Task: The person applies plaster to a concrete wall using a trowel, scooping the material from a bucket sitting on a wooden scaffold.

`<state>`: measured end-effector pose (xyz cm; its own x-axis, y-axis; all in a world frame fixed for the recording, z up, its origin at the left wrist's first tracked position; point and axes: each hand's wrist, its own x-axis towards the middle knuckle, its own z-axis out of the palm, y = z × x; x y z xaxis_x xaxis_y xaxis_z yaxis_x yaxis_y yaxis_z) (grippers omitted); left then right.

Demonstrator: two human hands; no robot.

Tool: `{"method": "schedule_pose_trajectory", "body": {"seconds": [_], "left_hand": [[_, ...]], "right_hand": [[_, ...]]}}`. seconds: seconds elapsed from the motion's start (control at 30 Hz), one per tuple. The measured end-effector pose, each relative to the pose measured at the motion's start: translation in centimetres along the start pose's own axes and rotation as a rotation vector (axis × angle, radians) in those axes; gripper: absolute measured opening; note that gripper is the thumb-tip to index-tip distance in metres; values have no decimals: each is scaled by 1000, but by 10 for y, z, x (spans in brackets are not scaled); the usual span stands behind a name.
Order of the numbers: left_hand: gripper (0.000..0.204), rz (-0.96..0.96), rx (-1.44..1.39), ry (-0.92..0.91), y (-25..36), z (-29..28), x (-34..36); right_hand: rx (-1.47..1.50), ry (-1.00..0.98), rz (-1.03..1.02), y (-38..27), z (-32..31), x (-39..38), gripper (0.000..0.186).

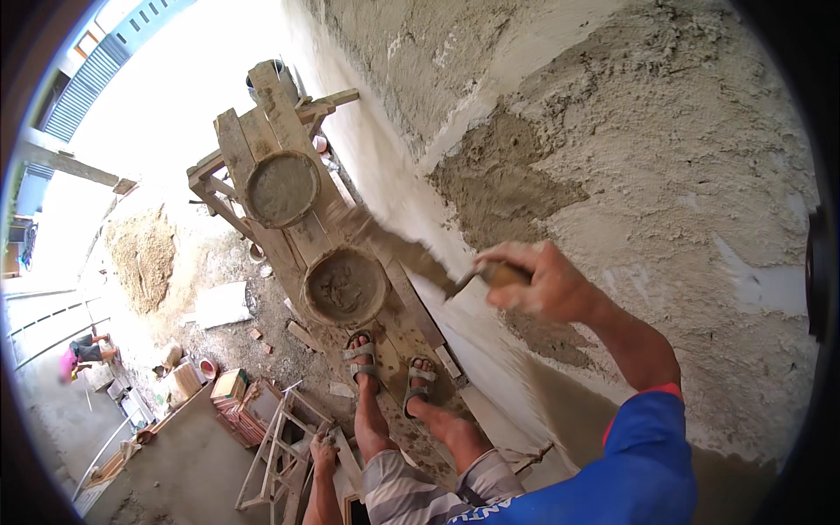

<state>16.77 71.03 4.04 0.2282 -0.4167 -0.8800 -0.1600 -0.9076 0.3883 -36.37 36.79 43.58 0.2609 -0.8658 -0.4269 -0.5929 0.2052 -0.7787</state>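
Observation:
My right hand (pixel 547 284) is closed around the handle of a trowel (pixel 413 255), in front of the wall. The trowel's long blade points left, blurred by motion, with what looks like grey mortar on it. Below the blade, a round basin (pixel 385 289) of wet mortar rests on the planks, just past my feet. A second basin (pixel 313 192), also filled with grey mortar, stands farther along. Low in the view, my left hand (pixel 324 446) hangs beside the plank edge with its fingers curled in; whatever they might hold is hidden.
I stand on a raised plank scaffold (pixel 302 232) along a partly plastered wall (pixel 665 157). A dark bucket (pixel 284 79) is at its far end. Down on the left are a sand heap (pixel 140 258), stacked tiles (pixel 241 420), a wooden frame (pixel 276 464) and a person (pixel 87 350).

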Motion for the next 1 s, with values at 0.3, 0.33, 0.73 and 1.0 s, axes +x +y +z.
{"method": "schedule_pose_trajectory", "body": {"seconds": [0.3, 0.33, 0.73, 1.0], "left_hand": [[43, 191, 54, -193, 106, 64, -14], [43, 175, 125, -6, 111, 4, -40], [52, 235, 74, -177, 114, 195, 165], [35, 47, -942, -85, 195, 254, 196]], "right_hand": [[-642, 968, 282, -11, -149, -140, 41], [-479, 908, 227, 43, -127, -119, 41], [203, -105, 575, 250, 211, -14, 48], [-888, -148, -85, 261, 270, 218, 16]]}}
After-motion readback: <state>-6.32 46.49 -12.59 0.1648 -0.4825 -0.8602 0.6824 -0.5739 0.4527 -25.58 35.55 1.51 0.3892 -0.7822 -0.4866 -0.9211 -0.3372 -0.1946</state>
